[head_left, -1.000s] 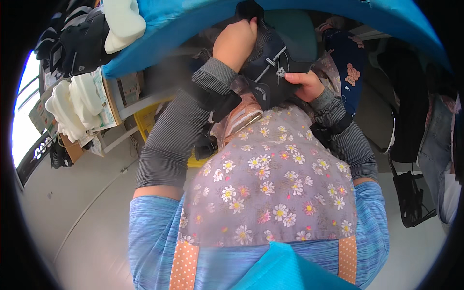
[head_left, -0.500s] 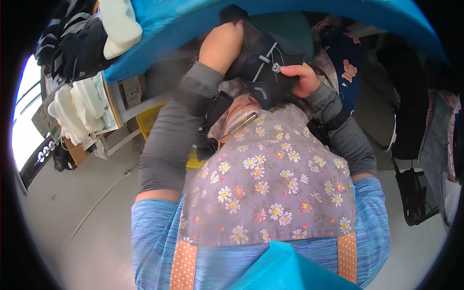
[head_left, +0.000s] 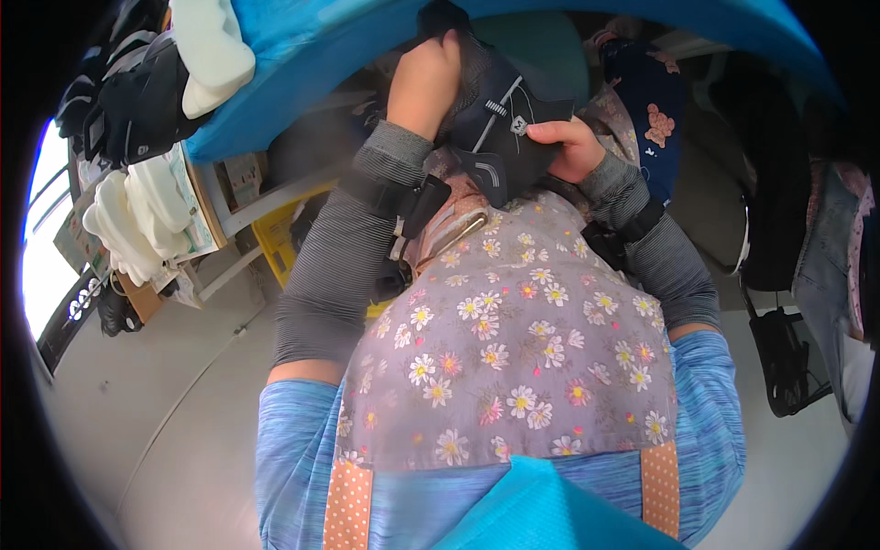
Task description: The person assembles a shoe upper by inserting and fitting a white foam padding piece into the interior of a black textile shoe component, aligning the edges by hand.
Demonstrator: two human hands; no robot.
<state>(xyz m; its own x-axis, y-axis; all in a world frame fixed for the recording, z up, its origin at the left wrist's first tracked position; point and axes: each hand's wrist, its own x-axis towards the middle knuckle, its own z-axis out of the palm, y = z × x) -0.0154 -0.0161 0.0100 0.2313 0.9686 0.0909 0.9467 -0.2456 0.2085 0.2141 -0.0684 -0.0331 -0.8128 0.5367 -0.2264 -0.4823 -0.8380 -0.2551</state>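
Over my lap I hold a black shoe upper (head_left: 522, 160) of mesh and smooth fabric, with a pale strip, a small grey tag and loose pale threads on it. My left hand (head_left: 424, 90) is closed on its far left part, knuckles up, with most of the fingers hidden. At the right edge my right hand (head_left: 576, 148) pinches it, thumb on top beside the tag and the other fingers underneath. Between the hands the piece hangs loosely above the flowered apron (head_left: 513, 339).
A blue-covered table edge (head_left: 312, 69) curves across the far side, with a white foot-shaped form (head_left: 213, 55) and black shoe pieces (head_left: 142, 105) at its left. More white forms (head_left: 137, 215) sit on a lower shelf near a yellow crate (head_left: 275, 238). A black chair (head_left: 784, 367) stands right.
My left hand and forearm have shifted slightly, the wrist turning a little. The right hand keeps its pinch on the shoe upper. The whole view has moved slightly.
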